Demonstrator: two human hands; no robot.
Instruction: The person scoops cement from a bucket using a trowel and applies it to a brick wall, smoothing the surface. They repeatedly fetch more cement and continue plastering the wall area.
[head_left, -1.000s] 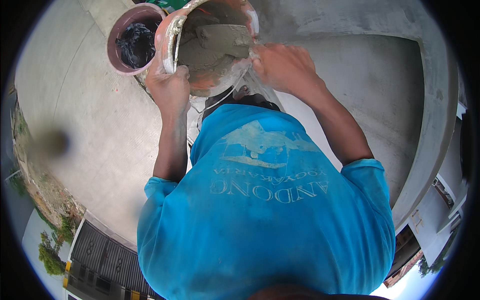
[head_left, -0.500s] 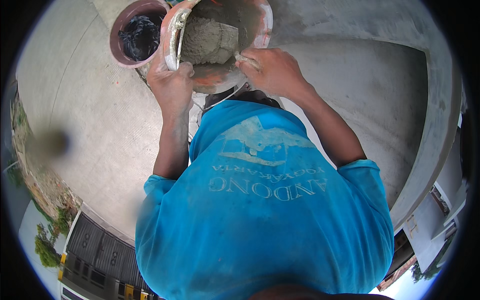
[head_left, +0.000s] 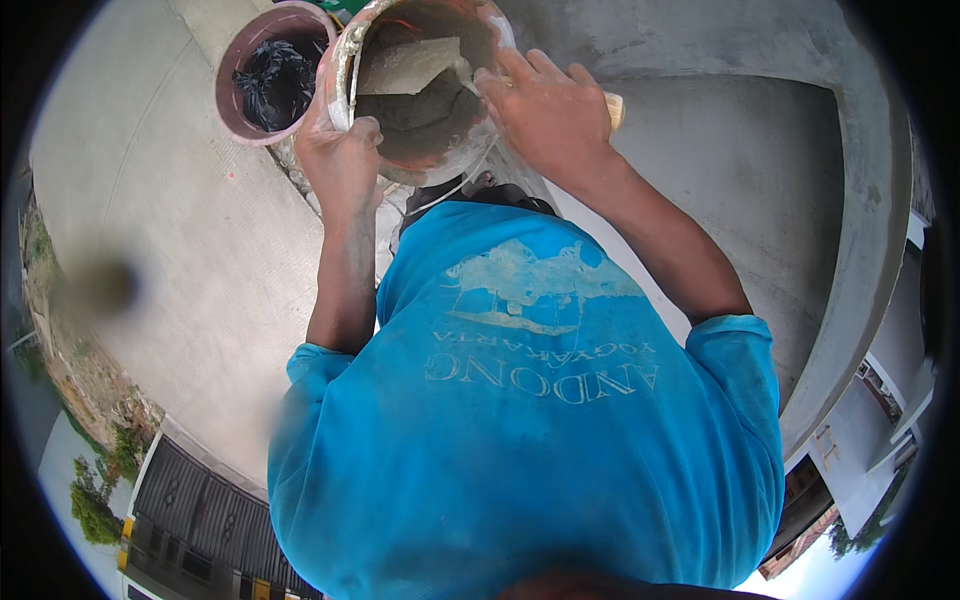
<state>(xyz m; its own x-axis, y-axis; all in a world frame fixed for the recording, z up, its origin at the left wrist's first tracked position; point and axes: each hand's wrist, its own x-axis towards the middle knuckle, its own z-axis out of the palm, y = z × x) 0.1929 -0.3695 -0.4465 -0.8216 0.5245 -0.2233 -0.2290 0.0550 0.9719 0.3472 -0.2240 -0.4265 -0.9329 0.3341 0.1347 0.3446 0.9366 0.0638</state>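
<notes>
My left hand (head_left: 343,165) is closed round the rim of a mortar-smeared bucket (head_left: 455,158), tilting its mouth up before me. Grey wet mortar (head_left: 420,112) lies inside. In my right hand (head_left: 550,118) is a trowel (head_left: 410,66); its flat blade reaches into the bucket, and the wooden handle end pokes out past the right side of my hand. Little mortar shows on the blade's face. A thin wire bail hangs below the bucket.
A pink bucket (head_left: 232,95) holding dark, crumpled-looking material stands left of the mortar bucket. Something green (head_left: 345,8) sits behind them. Pale concrete (head_left: 180,250) spreads on the left; a raised concrete edge (head_left: 870,250) curves along the right.
The heap of mortar that lay on the trowel blade is off it. My right hand has turned over and moved slightly right, bringing the wooden handle into sight. The bucket has shifted slightly left.
</notes>
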